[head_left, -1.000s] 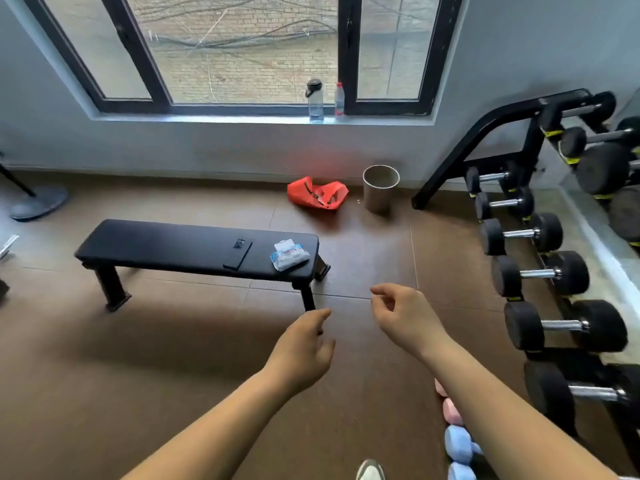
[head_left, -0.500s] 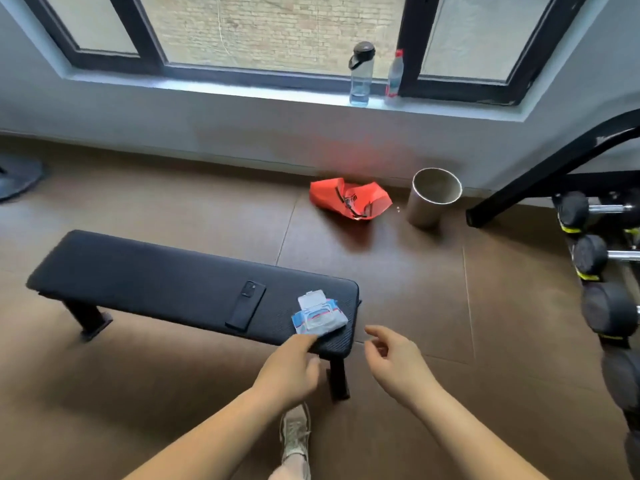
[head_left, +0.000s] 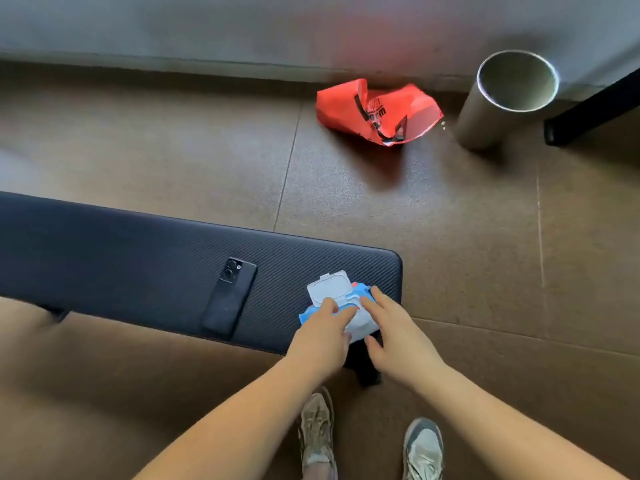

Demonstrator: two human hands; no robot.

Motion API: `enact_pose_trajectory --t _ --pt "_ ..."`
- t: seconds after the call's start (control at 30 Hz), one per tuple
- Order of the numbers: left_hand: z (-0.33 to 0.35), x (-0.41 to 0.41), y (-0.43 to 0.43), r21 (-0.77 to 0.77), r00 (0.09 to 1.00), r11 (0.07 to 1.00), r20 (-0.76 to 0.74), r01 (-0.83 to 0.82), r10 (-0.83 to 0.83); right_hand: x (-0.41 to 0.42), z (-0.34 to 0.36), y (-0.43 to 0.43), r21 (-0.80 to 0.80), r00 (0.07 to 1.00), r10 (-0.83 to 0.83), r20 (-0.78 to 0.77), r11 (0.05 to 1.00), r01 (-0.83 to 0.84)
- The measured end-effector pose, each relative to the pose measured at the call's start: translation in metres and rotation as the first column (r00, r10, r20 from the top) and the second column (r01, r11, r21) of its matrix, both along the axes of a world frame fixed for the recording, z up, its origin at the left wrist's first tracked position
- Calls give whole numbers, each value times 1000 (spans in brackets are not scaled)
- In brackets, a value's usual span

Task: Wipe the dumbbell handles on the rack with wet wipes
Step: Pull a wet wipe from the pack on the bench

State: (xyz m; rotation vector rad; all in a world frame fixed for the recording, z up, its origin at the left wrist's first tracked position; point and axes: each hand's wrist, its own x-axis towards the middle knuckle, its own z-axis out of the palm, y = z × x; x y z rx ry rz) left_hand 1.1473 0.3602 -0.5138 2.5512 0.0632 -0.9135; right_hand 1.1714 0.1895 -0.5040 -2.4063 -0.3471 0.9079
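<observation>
— Where's the wet-wipe pack (head_left: 362, 323)?
— At the near right end of the black bench (head_left: 138, 258). It's blue and white, and its white flip lid (head_left: 328, 287) lies open toward the wall.
— Any label? Which way does it run?
— The print is unreadable. The hands cover its length, so I can't tell.
— And the hands?
— The left hand (head_left: 322, 336) presses flat on it. The right hand (head_left: 394, 330) has its fingers spread and touches its right side.
— Around it?
— A black phone (head_left: 230, 299) lies to its left. On the floor there's a red bag (head_left: 374, 110), its black lettering crumpled and illegible, beside a metal bin (head_left: 485, 116).

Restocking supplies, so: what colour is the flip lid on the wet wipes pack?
White lid on a blue pack; the head view shows it best.
</observation>
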Motion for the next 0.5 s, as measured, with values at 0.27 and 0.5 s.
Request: enact_pose_trajectory --t 0.27,0.5 --pt "-44 4 0 143 988 986 138 -82 62 13 -64 7 12 991 -134 27 991 134" --pt "-56 7 -17 124 936 971 313 -206 159 19 -76 10 -12 954 -296 55 955 297"
